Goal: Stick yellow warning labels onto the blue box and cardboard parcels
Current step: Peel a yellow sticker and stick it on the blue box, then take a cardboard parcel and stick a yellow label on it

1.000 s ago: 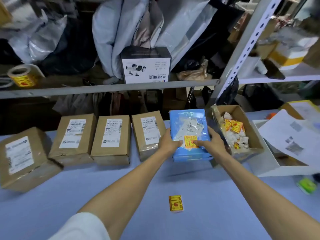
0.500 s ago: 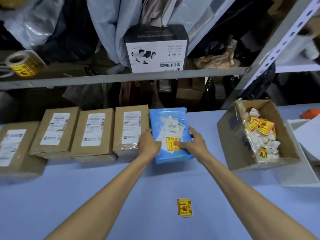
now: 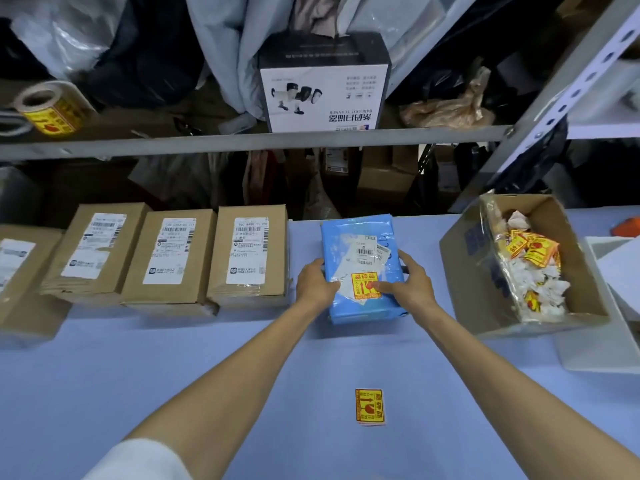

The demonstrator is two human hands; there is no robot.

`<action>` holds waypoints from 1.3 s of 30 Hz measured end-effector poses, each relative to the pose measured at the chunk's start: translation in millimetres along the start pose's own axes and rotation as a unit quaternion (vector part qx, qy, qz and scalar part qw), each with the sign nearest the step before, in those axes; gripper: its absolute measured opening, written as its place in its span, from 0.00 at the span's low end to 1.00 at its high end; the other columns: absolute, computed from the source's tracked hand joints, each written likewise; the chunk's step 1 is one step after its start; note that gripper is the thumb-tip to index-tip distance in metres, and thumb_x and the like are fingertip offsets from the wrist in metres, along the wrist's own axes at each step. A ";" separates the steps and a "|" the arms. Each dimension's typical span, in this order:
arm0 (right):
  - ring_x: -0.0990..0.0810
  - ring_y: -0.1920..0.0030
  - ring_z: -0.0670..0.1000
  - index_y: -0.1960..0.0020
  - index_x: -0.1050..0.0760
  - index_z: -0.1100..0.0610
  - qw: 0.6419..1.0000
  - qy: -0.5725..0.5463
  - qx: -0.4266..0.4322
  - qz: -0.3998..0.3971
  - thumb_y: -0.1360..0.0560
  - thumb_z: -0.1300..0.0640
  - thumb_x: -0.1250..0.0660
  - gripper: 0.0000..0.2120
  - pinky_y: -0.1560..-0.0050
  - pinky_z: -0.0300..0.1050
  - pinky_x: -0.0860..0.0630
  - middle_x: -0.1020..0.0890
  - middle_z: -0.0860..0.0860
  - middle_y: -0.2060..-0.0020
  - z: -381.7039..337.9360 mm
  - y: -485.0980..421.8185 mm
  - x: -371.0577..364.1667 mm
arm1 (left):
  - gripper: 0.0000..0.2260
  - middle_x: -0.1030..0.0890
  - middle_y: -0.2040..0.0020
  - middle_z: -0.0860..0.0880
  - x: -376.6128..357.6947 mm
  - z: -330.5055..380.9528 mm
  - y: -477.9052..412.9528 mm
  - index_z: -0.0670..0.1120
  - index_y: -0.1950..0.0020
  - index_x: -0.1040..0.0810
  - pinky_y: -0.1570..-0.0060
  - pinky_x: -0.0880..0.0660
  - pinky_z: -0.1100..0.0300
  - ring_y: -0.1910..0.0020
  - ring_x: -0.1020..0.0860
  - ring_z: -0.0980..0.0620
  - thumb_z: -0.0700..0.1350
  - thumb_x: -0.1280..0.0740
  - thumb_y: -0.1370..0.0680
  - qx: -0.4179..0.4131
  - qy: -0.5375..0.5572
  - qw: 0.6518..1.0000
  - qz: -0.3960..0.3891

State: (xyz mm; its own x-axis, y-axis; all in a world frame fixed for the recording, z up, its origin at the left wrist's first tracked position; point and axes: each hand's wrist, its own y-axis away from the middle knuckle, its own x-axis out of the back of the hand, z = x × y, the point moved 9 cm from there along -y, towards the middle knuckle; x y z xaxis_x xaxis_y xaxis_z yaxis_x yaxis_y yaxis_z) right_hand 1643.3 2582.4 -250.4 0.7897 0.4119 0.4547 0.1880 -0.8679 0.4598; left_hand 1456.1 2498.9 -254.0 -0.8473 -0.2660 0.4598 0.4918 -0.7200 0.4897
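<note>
Here the blue box [image 3: 360, 237] lies flat on the desk [image 3: 207, 375], just right of a row of cardboard parcels [image 3: 249, 261] and left of an open carton [image 3: 464, 271], touching neither. Both hands hold it from the near end. The left hand [image 3: 315, 284] grips the left edge, its fingers [image 3: 311, 265] curled round the side and the thumb on top. The right hand [image 3: 410, 285] grips the right edge the same way, with its thumb reaching across to press on the yellow warning label [image 3: 363, 284], which sits on the near part of the box top, overlapping the white shipping paper. A loose label [image 3: 370, 407] lies face up on the desk between the two forearms, well apart from the box. The parcels carry white shipping labels but no yellow ones that I can see. The open carton holds crumpled white backing paper and yellow stickers. On the shelf [image 3: 242, 142] above stand a label roll [image 3: 52, 112] at the left and a scanner box [image 3: 325, 95] in the middle.
</note>
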 end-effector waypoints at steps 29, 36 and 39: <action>0.33 0.33 0.59 0.24 0.46 0.55 0.879 0.451 0.151 0.011 0.25 0.54 0.33 0.35 0.45 0.53 0.28 0.35 0.58 0.30 -62.4 -2.3 -9.5 | 0.29 0.29 0.34 0.40 24.4 49.2 4.8 0.45 0.25 0.40 0.39 0.29 0.50 0.35 0.29 0.42 0.37 0.35 0.25 -0.115 -0.203 0.972 0.005; 0.31 0.34 0.62 0.25 0.42 0.56 0.828 0.485 0.268 -0.084 0.24 0.62 0.38 0.29 0.45 0.54 0.26 0.34 0.59 0.31 -106.3 47.5 -84.4 | 0.27 0.33 0.32 0.39 129.2 29.4 27.0 0.42 0.27 0.39 0.38 0.33 0.49 0.34 0.33 0.39 0.35 0.39 0.25 -0.084 -0.323 0.930 0.156; 0.30 0.35 0.62 0.24 0.43 0.56 0.812 0.495 0.289 -0.108 0.24 0.61 0.38 0.30 0.46 0.54 0.25 0.32 0.59 0.33 -114.1 60.6 -112.3 | 0.27 0.35 0.32 0.39 154.5 -1.6 33.9 0.41 0.26 0.40 0.38 0.33 0.49 0.33 0.34 0.39 0.37 0.38 0.25 -0.023 -0.293 0.946 0.137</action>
State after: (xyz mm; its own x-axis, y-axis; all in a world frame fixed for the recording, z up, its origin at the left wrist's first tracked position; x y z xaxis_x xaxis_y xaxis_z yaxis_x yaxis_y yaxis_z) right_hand 1499.4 2515.2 -186.5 -0.1002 0.3452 0.9332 0.7284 -0.6135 0.3052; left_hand 1341.5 2432.4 -167.5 -0.4261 -0.0562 0.9029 0.6558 -0.7067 0.2655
